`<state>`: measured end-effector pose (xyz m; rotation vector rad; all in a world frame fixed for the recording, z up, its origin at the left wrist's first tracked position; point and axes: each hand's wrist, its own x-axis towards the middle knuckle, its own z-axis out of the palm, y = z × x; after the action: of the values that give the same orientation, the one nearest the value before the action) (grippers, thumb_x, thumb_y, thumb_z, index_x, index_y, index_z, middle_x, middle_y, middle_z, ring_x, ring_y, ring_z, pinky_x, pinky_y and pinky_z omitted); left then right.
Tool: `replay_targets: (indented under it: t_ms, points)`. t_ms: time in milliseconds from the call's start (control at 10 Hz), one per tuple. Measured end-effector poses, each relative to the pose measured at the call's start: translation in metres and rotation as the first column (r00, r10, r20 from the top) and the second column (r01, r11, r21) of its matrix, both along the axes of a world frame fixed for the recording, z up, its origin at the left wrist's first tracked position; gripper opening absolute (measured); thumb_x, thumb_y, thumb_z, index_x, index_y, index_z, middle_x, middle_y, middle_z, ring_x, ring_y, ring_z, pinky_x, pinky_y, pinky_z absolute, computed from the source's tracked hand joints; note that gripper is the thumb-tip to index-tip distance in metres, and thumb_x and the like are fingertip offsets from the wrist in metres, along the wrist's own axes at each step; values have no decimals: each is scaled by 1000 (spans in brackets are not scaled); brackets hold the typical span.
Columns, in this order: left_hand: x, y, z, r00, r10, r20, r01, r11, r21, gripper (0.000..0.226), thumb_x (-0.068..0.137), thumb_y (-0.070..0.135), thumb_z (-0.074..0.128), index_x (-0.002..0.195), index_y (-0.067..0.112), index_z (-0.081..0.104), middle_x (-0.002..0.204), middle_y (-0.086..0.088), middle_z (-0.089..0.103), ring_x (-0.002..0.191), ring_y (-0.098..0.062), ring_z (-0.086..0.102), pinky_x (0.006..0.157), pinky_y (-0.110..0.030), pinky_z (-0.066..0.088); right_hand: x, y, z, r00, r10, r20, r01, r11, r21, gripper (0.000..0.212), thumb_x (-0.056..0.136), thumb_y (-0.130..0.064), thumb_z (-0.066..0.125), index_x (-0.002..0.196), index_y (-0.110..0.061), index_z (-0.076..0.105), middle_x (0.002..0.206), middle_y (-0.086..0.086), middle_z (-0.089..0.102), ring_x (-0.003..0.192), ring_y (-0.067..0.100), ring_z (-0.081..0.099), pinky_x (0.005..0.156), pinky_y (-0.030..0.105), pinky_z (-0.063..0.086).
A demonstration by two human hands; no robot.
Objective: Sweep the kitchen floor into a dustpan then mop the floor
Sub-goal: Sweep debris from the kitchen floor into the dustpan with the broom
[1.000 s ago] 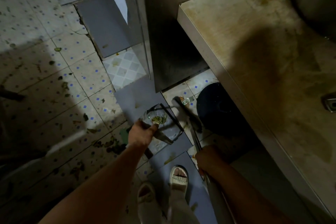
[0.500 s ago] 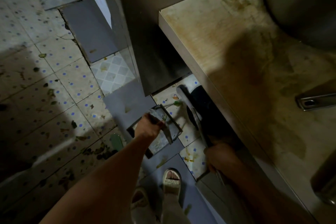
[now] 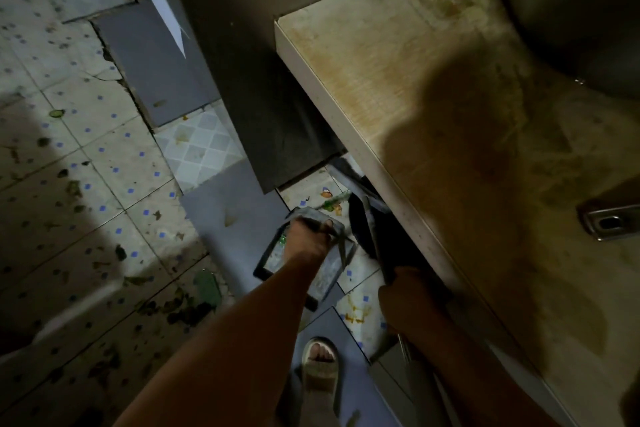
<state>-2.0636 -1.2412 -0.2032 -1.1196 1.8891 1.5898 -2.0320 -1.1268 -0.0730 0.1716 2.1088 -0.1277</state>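
The scene is dim and grainy, with a cool pale patch of light falling across the tiled floor (image 3: 79, 163) on the far left. A broad soft shadow lies over the counter (image 3: 398, 87), and the space under its edge is nearly black. Both forearms and the lower corners sink into darkness. Straight edges bow toward the frame's borders, and fine detail is smeared by slight motion blur.
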Motion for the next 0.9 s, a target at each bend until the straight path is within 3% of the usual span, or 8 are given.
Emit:
replay_targets:
  t_ms: [100,200,300,400,500,700,800,900]
  points:
    - [-5,7,-16,999,47,4,-47,999,-7,13,88,26,62,95,15,64,95,-8,69,89,-22,66,85,-42,56,-2,5,-10,931,-356,-78,350,933,-85,43,98,-13,43,138,1,34,138,18,42,127,29,43,93,25,42]
    - [-7,14,-8,995,92,-41,-91,996,24,16,89,19,62,73,18,58,93,-15,69,90,-28,67,84,-45,56,-5,15,-28,926,-361,-113,353,932,-88,47,96,-15,49,139,-4,32,137,13,43,125,25,45,99,28,40]
    - [-2,14,-4,995,95,-15,-94,994,49,7,90,16,60,84,14,59,91,-11,67,86,-23,67,83,-40,57,-7,11,-30,888,-446,-114,421,887,-189,47,96,-2,39,141,2,27,137,22,42,126,34,44,100,35,38]
    - [0,9,-11,989,140,44,-142,989,46,26,94,33,55,106,11,58,75,-2,62,65,-15,62,67,-33,56,-10,9,-33,871,-482,-97,462,870,-173,43,95,0,39,137,5,32,134,26,44,123,37,45,101,40,39]
    - [11,5,-8,990,-22,139,16,999,43,52,90,59,45,104,11,59,62,0,60,50,-10,57,53,-22,47,-8,7,-41,857,-506,-94,493,860,-134,46,92,-7,50,136,-1,36,131,21,46,118,35,50,98,43,46]
    - [11,6,-9,998,-59,30,60,998,-32,52,95,55,38,116,11,57,106,-9,62,82,-17,55,79,-33,50,-6,6,-49,853,-503,-143,496,864,-85,43,89,-9,54,131,-5,46,125,18,53,112,34,56,91,46,51]
    - [10,1,-12,987,-158,32,160,984,-76,52,97,52,34,108,8,60,101,-13,62,83,-21,57,70,-30,45,-6,4,-50,864,-494,-101,481,868,-127,35,91,-3,47,125,7,47,123,28,53,113,42,53,97,48,46]
    - [12,0,-19,988,-153,30,155,986,-68,49,95,52,39,107,9,60,105,-14,63,97,-30,60,86,-39,51,-4,3,-48,844,-522,-123,514,853,-93,38,91,-4,53,129,1,47,129,19,52,118,32,52,98,36,45]
